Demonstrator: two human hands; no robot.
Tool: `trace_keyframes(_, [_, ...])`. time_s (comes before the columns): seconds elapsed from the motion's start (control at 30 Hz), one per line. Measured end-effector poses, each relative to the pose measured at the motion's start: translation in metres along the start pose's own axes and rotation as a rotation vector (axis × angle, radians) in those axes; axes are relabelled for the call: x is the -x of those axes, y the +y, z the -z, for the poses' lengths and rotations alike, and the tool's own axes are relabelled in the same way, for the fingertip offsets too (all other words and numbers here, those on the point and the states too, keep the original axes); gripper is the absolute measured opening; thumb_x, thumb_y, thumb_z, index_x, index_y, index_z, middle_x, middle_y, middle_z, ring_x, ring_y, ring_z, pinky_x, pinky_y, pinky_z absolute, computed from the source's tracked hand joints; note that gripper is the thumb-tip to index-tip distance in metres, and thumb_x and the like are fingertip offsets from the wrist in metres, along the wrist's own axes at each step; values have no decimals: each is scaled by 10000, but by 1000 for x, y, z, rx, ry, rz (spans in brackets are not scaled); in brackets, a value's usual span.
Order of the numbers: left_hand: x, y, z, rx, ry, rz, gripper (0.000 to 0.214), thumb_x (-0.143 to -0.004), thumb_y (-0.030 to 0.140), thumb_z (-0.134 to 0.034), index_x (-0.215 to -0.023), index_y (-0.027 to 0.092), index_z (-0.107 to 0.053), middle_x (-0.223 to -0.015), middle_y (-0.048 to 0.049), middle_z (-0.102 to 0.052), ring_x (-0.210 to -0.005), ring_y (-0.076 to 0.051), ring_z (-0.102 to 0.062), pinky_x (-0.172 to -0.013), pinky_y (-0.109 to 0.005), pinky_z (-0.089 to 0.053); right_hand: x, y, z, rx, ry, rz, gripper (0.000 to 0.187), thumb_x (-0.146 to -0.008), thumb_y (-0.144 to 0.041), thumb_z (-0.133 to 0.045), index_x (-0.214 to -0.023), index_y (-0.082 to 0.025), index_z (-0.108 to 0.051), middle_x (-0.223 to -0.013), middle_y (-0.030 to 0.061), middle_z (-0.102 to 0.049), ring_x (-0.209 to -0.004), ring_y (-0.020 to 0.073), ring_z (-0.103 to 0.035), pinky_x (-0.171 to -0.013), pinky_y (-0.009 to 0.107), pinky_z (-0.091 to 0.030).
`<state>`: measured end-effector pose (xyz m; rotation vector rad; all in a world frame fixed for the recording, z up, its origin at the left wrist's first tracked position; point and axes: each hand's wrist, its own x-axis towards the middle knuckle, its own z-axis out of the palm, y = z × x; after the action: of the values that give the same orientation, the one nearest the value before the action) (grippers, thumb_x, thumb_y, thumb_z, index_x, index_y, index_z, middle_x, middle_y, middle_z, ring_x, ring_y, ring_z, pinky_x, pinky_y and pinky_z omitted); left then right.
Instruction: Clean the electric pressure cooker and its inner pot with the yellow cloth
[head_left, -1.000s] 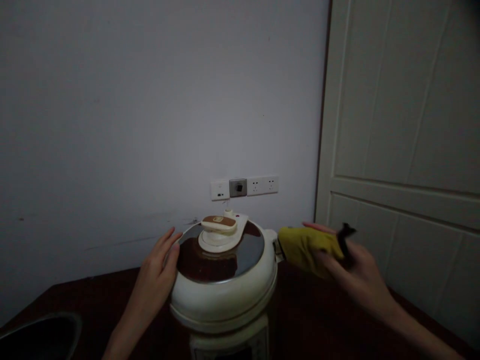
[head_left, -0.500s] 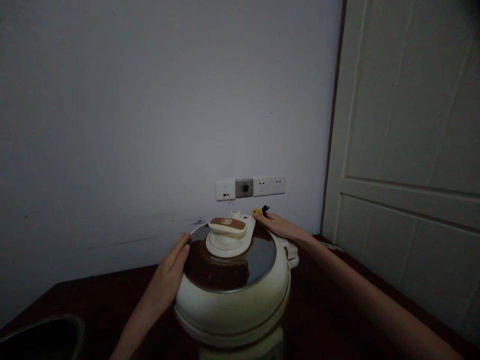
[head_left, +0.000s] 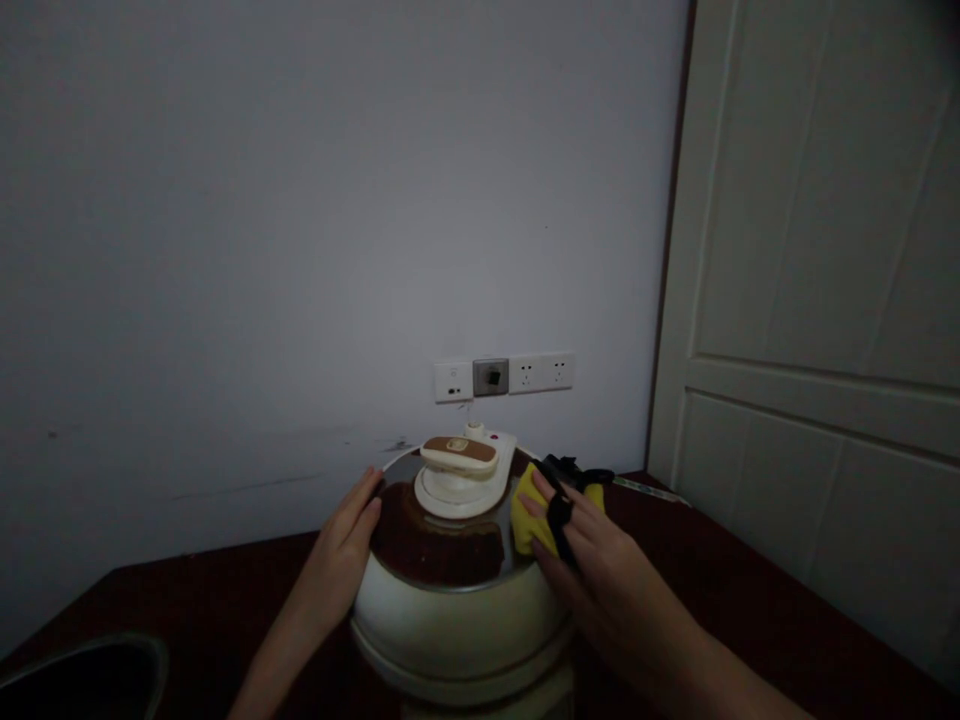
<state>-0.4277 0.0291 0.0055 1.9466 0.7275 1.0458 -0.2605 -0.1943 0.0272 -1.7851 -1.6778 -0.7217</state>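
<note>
A cream pressure cooker (head_left: 450,620) stands on the dark table, with a shiny brown lid (head_left: 442,545) and a cream and brown handle (head_left: 459,455) on top. My left hand (head_left: 345,555) lies flat against the cooker's left rim, fingers stretched out. My right hand (head_left: 592,555) presses a yellow cloth (head_left: 529,520) with a black strap onto the right side of the lid, fingers lying over the cloth.
A dark metal bowl (head_left: 82,675) sits at the bottom left on the dark wooden table (head_left: 720,600). Behind the cooker a row of wall sockets (head_left: 502,377) is fixed to the white wall. A cream panelled door (head_left: 817,300) stands at the right.
My right hand brought the yellow cloth from the right of the cooker to behind the lid, then round onto the lid's right side. My left hand stayed on the rim.
</note>
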Motion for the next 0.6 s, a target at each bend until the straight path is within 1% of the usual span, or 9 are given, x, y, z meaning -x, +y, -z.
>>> trace_keyframes(0.1, [0,0,0,1,-3,3,651,-784,469,-390,-1297,81,-492,-1423,-117,-415,-1342,-218,-337,-1141,-396,-174,0,-4,6,10,-48,9,409,-938,-365,-356,-1186,-121,-569,-1327,159,-509,-1321,286,-354,-1065,481,-337])
trace_keyframes(0.17, [0,1,0,-1,-4,-1,648,-782,464,-392,-1290,76,-497,-1419,-126,-419,-1338,-222,-344,-1138,-401,-180,-15,4,8,-14,-144,-13,437,-953,-400,-304,-1107,-131,-611,-1226,155,-586,-1287,280,-403,-1070,483,-318])
trace_keyframes(0.23, [0,2,0,-6,-7,-13,652,-782,461,-385,-1291,68,-493,-1421,-131,-414,-1337,-218,-345,-1138,-394,-183,-35,18,8,-60,-248,-71,494,-967,-420,-234,-970,-143,-643,-1031,141,-666,-1165,263,-522,-1019,452,-370])
trace_keyframes(0.3, [0,4,0,-15,-13,-23,665,-782,459,-374,-1296,53,-485,-1428,-135,-402,-1342,-214,-336,-1140,-381,-177,-53,32,5,-106,-330,-188,534,-970,-446,-201,-879,-148,-635,-897,123,-679,-940,231,-626,-869,384,-465])
trace_keyframes(0.33, [0,5,0,-21,-16,-24,674,-780,457,-370,-1298,39,-479,-1430,-141,-396,-1345,-214,-330,-1141,-374,-172,-59,38,3,-118,-349,-238,532,-968,-455,-208,-862,-148,-629,-871,118,-678,-864,219,-637,-806,357,-478])
trace_keyframes(0.4, [0,7,0,-30,-24,-29,694,-776,450,-365,-1300,6,-468,-1428,-160,-395,-1347,-216,-326,-1143,-358,-165,-64,44,0,-117,-350,-289,498,-961,-459,-250,-850,-151,-625,-876,114,-678,-801,208,-634,-745,328,-473])
trace_keyframes(0.47, [0,8,1,-26,-26,-31,700,-771,437,-368,-1297,-16,-464,-1420,-174,-404,-1343,-222,-334,-1142,-350,-171,-62,42,0,-85,-321,-285,451,-955,-439,-298,-837,-156,-630,-911,115,-678,-807,205,-633,-746,319,-465])
trace_keyframes(0.53, [-1,8,1,-14,-18,-28,687,-771,424,-371,-1293,-12,-469,-1415,-175,-413,-1336,-229,-348,-1139,-357,-185,-54,34,2,-50,-268,-271,433,-952,-417,-326,-800,-157,-638,-950,123,-675,-828,208,-637,-767,327,-467])
trace_keyframes(0.6, [-1,7,0,-6,-11,-26,672,-772,420,-373,-1290,3,-477,-1412,-171,-419,-1331,-234,-357,-1136,-368,-196,-42,20,6,-65,-200,-252,443,-952,-398,-335,-764,-154,-653,-1018,138,-668,-926,222,-632,-832,348,-469])
